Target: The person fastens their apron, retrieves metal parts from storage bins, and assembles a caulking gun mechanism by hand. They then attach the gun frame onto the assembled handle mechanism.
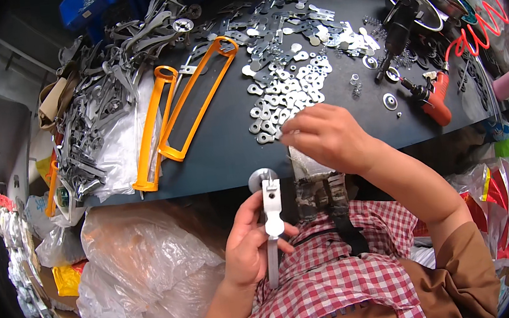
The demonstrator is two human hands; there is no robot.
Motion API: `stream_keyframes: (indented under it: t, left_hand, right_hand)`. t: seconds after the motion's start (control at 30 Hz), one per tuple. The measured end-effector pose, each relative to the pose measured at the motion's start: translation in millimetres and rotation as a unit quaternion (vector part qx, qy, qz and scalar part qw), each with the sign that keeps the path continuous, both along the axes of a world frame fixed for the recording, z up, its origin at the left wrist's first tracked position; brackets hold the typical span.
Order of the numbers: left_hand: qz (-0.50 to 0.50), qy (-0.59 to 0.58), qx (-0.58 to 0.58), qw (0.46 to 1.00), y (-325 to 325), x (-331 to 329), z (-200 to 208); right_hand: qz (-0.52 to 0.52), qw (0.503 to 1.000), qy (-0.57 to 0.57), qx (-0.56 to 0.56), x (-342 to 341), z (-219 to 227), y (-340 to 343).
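My left hand is closed round a silver metal caulking gun handle, held upright just off the table's front edge. A round disc shows at its upper end, and a rounded tab lies across its middle. My right hand is over the table edge, beside the near end of a pile of small flat metal plates with holes. Its thumb and fingers are pinched together; whatever they hold, if anything, is hidden. Two orange caulking gun frames lie on the table left of the pile.
Many grey metal handles are heaped at the left. Thin metal tabs spread across the back. At the right are a red power driver, a black driver, a coiled red hose, springs and discs. A plastic bag bulges below the table.
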State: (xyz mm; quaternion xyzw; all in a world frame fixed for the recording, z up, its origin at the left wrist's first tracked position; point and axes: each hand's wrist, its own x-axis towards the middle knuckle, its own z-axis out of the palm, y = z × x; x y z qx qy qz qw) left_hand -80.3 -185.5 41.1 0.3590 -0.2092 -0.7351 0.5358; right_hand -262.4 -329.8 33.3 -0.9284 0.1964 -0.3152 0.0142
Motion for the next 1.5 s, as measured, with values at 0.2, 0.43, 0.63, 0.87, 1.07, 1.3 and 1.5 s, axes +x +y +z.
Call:
stream_keyframes:
  t: [0.2, 0.43, 0.63, 0.87, 1.07, 1.3, 1.5]
  left_hand:
    - [-0.025, 0.086, -0.030, 0.996, -7, 5, 5]
    - [-0.056, 0.114, -0.022, 0.992, -6, 5, 7]
    - [-0.011, 0.102, -0.052, 0.993, -6, 10, 7]
    - [0.014, 0.136, -0.054, 0.989, -5, 10, 4]
    - [0.066, 0.151, -0.074, 0.983, -4, 13, 11]
    - [-0.022, -0.031, -0.164, 0.986, 3, -13, 39]
    - [0.129, -0.321, -0.259, 0.902, 21, -39, 24]
  right_hand:
    - [-0.213, 0.970, -0.028, 0.117, 3, -15, -27]
    - [-0.291, 0.930, 0.087, 0.205, 11, -21, -38]
    - [-0.256, 0.932, 0.099, 0.238, 6, -15, -48]
    - [-0.215, 0.930, 0.129, 0.268, -1, -12, -51]
    - [0.049, 0.594, -0.293, 0.748, 3, 28, 21]
    - [0.078, 0.530, -0.409, 0.739, 13, 43, 80]
    - [0.026, 0.770, -0.358, 0.527, 12, 41, 93]
